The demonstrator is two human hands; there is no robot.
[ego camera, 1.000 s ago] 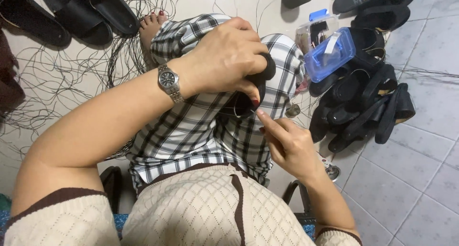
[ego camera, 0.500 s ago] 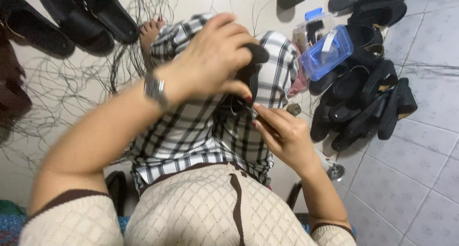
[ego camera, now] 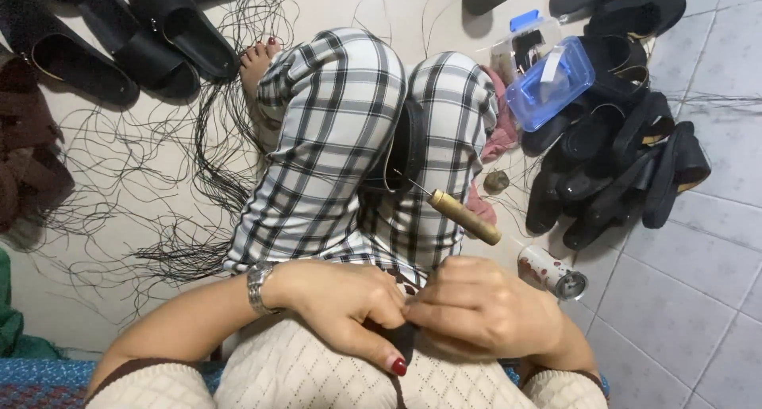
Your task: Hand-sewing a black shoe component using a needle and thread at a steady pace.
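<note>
1. Seated above the tiled floor, a person has drawn both hands back from the knees to the lap. A second ago the left hand gripped a black sandal piece on the knee; it is now pinched close against the body.

2. The left hand, a wristwatch at its wrist, is curled narrowly over a small black piece at the waist. The right hand meets it, fingers bunched on the same piece. Whether a thread runs between them cannot be told.

3. The wooden-handled awl now stands free, its needle stuck in the black sandal wedged between the checked-trousered knees. Neither hand touches it, suggesting stitching has paused for work on the small piece.

4. That sandal is dark, curved and stands on edge, just above the hands.

5. Right of the sandal lie a blue plastic box, a heap of black sandals and a small can. Left of it, loose black thread spreads across the floor.
</note>
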